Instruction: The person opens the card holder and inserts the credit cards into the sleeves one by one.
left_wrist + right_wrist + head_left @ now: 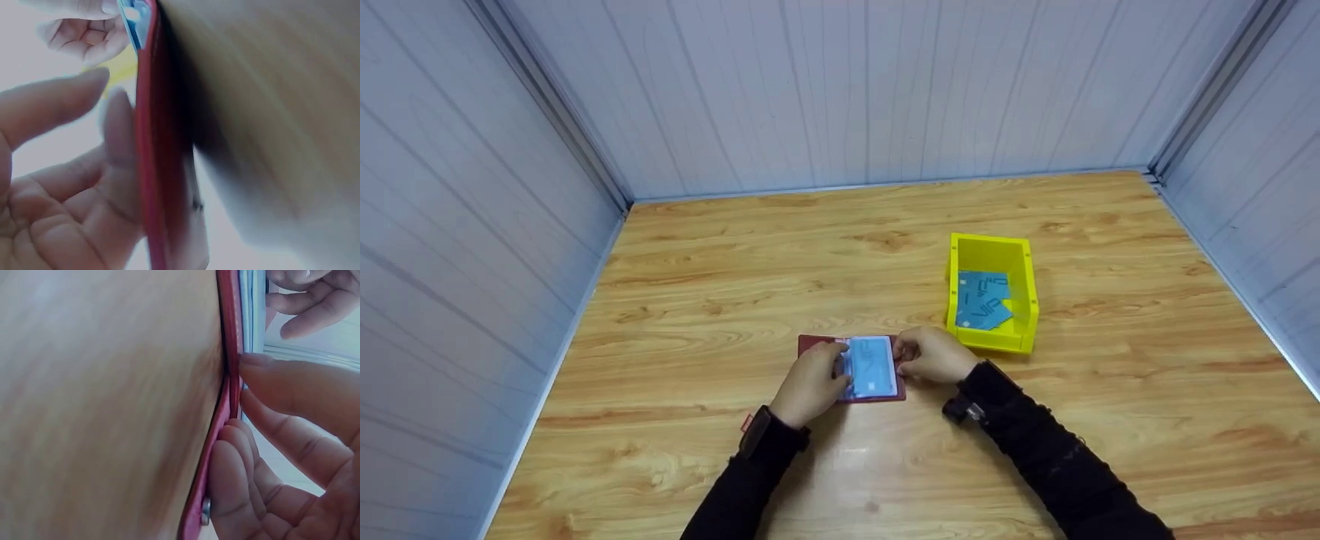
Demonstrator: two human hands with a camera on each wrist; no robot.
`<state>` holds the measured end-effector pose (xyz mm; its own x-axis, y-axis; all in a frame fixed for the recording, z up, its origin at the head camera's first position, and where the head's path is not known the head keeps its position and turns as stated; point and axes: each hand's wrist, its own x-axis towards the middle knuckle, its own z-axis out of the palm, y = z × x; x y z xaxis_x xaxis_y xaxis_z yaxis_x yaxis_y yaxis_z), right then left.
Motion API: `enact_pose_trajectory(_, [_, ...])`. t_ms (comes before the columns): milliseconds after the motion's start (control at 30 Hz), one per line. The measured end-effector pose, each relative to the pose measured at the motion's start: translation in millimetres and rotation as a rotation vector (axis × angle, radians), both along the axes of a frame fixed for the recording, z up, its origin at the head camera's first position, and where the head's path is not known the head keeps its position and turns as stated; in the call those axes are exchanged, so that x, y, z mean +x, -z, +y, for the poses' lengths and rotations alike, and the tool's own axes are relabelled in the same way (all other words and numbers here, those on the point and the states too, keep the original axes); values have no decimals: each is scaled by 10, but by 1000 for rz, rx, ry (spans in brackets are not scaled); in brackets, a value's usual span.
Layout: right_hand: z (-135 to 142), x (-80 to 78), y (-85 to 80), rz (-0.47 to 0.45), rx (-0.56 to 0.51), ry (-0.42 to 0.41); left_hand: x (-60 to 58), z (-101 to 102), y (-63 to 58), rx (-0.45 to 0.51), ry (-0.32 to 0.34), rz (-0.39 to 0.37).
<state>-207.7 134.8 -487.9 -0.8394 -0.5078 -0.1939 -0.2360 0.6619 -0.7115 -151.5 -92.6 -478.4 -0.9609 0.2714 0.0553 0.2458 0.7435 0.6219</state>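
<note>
An opened red card holder (814, 342) lies on the wooden table, its clear sleeve page (873, 367) showing a blue card with lettering. My left hand (808, 384) rests over the holder's left part. In the left wrist view its fingers (118, 132) are loosely bent against the holder, the thumb standing off with nothing between. At the right edge my right hand (934, 355) pinches the rim of the holder, thumb and forefinger tips (259, 361) close together at the sleeves. A metal snap (205, 512) shows on the red cover's flap. Which layer the right fingertips hold, I cannot tell.
A yellow bin (1025, 343) with several blue cards (981, 301) inside stands behind and to the right of the holder, close to my right hand. Pale panel walls (840, 90) border the table (720, 285) at the back and both sides.
</note>
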Motion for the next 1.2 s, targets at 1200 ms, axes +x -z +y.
enact_pose_trajectory(1200, [711,-209,-959,261,-27,259,30,-146,41,-234,58,39])
